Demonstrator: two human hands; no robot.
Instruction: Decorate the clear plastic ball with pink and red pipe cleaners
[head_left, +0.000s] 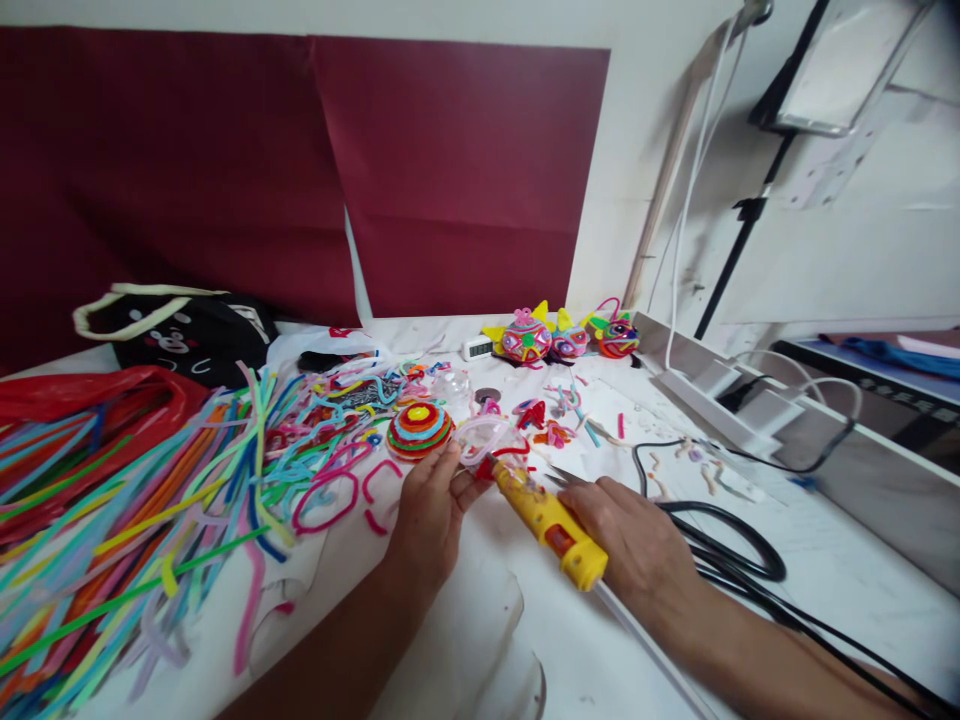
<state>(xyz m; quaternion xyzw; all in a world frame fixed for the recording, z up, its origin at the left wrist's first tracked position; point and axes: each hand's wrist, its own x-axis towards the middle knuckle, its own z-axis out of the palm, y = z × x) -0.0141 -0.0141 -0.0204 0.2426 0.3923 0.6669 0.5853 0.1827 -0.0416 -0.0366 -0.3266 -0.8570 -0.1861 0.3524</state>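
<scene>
My right hand is closed around a yellow glue gun with an orange switch, its tip pointing up and left. That tip meets a clear plastic piece with pink and red cord, which my left hand pinches from the left. A dome wound in coloured rings sits just above my left hand on the white table. A white stick runs from the gun's back end toward me.
A large heap of coloured pipe cleaners covers the table's left side. A black bag and red plastic lie behind it. Three finished colourful ornaments stand at the back. A black cable loops at my right; a power strip lies beyond.
</scene>
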